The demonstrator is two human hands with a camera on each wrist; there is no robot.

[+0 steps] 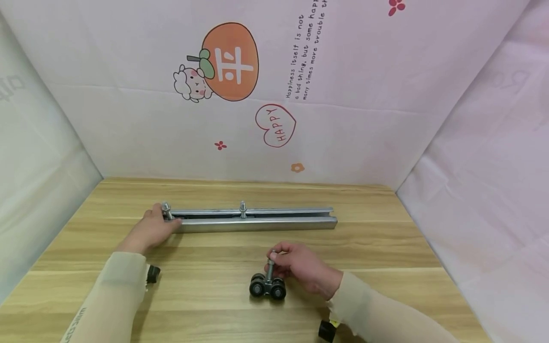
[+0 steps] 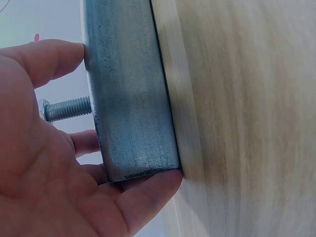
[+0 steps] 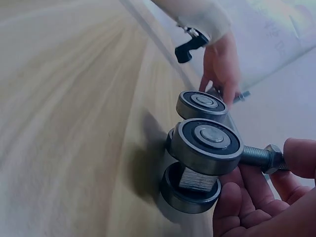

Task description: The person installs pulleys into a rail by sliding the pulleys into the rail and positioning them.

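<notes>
A long silver metal channel rail (image 1: 257, 225) lies across the table with its slot facing up. Two threaded bolts stick up from the slot: an end bolt (image 1: 166, 209) and a middle bolt (image 1: 243, 209). My left hand (image 1: 156, 228) grips the rail's left end, its thumb on the near side; in the left wrist view, fingers touch the rail's edge and end around the bolt (image 2: 69, 109). My right hand (image 1: 300, 267) pinches the upright bolt of a roller trolley (image 1: 268, 287) in front of the rail. Black-sealed bearing wheels (image 3: 210, 143) and a nut (image 3: 273, 159) show in the right wrist view.
The wood-grain table (image 1: 206, 309) is bounded by a printed white cloth (image 1: 343, 143) at the back and cloth walls at both sides. A black wrist device (image 1: 153, 274) hangs by the left cuff, another black device (image 1: 327, 330) by the right.
</notes>
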